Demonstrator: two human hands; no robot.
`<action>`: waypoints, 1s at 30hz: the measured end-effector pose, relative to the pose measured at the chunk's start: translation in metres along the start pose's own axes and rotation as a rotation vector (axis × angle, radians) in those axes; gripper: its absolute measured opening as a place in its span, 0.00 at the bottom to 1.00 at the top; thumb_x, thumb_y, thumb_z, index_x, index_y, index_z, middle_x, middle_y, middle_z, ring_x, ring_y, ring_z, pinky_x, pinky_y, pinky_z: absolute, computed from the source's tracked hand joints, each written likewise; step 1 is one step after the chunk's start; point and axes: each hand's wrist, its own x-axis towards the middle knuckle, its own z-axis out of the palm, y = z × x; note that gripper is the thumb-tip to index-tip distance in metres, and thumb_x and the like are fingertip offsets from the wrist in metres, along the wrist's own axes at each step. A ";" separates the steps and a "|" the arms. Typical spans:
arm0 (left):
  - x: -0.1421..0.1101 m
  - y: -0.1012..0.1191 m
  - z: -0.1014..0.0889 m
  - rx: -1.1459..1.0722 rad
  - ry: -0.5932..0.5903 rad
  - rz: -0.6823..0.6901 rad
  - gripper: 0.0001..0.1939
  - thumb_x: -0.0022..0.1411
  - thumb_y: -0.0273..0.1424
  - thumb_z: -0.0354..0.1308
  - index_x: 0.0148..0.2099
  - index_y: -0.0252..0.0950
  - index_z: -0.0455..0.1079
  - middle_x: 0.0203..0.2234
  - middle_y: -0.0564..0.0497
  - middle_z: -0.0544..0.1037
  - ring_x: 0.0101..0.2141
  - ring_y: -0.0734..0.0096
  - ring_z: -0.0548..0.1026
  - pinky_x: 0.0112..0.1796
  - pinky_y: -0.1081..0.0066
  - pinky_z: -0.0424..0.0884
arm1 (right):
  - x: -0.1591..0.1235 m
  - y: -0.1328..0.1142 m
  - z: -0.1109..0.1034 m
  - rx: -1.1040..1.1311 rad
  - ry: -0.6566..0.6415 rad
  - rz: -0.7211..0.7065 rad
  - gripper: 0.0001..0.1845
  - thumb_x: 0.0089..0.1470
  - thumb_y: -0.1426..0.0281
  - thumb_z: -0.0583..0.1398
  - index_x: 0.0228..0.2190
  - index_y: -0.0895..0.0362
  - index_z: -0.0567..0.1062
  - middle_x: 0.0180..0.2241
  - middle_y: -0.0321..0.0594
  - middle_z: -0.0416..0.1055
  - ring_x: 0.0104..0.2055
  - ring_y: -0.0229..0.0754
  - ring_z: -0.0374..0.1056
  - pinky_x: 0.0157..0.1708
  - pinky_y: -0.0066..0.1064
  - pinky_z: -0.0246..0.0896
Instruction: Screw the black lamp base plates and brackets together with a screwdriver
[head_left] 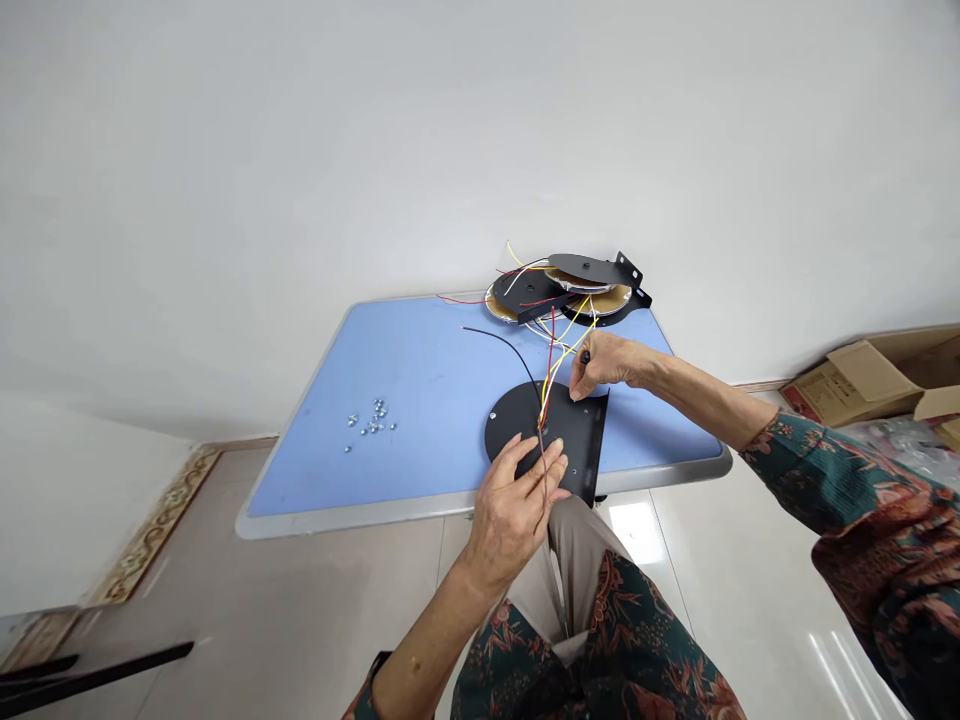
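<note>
A black metal plate (pixel 517 408), rounded on its far left side and with a bent straight edge on the right, lies at the table's front edge. My left hand (pixel 510 500) holds it at the near side, fingers pressed on its top, and a reddish-brown wire (pixel 544 462) runs over them. Red, yellow and white wires (pixel 549 385) rise from the plate's middle, while a black wire (pixel 504 338) curves off to the left. Closed round a black-handled screwdriver (pixel 586 356), my right hand (pixel 604 365) is over the plate's far right part; its fingers hide most of the tool.
Several similar black plate assemblies (pixel 589 268) with loose wires are piled at the back of the blue table (pixel 420 390). Small shiny screws or nuts (pixel 375 415) lie scattered at the left. On the floor at right stand open cardboard boxes (pixel 832 385) beside clear plastic bags (pixel 900 445).
</note>
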 end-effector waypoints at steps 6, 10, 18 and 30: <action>0.001 0.000 -0.002 0.065 -0.037 0.038 0.18 0.70 0.28 0.56 0.61 0.32 0.69 0.56 0.44 0.77 0.60 0.53 0.71 0.58 0.47 0.73 | 0.000 -0.001 0.000 -0.029 0.014 0.007 0.05 0.29 0.76 0.69 0.17 0.57 0.80 0.15 0.31 0.70 0.24 0.36 0.63 0.23 0.26 0.51; 0.000 0.000 -0.001 0.089 -0.031 0.057 0.19 0.70 0.28 0.57 0.61 0.31 0.69 0.56 0.43 0.77 0.61 0.54 0.70 0.58 0.49 0.73 | -0.001 -0.001 0.001 -0.040 0.022 0.010 0.05 0.30 0.76 0.70 0.18 0.57 0.81 0.18 0.33 0.73 0.27 0.37 0.67 0.25 0.25 0.57; 0.002 -0.002 -0.001 0.081 -0.018 0.077 0.17 0.70 0.26 0.55 0.59 0.31 0.71 0.55 0.44 0.78 0.58 0.55 0.72 0.57 0.50 0.74 | -0.010 -0.008 0.003 -0.144 0.061 -0.012 0.05 0.36 0.78 0.70 0.21 0.58 0.82 0.21 0.34 0.77 0.30 0.38 0.72 0.28 0.24 0.62; 0.002 -0.002 0.000 0.036 0.002 0.067 0.17 0.70 0.24 0.53 0.58 0.32 0.72 0.55 0.44 0.78 0.56 0.56 0.74 0.57 0.50 0.74 | -0.111 0.000 0.068 -0.354 0.428 -0.247 0.07 0.51 0.77 0.66 0.27 0.54 0.83 0.43 0.38 0.80 0.41 0.41 0.76 0.39 0.29 0.63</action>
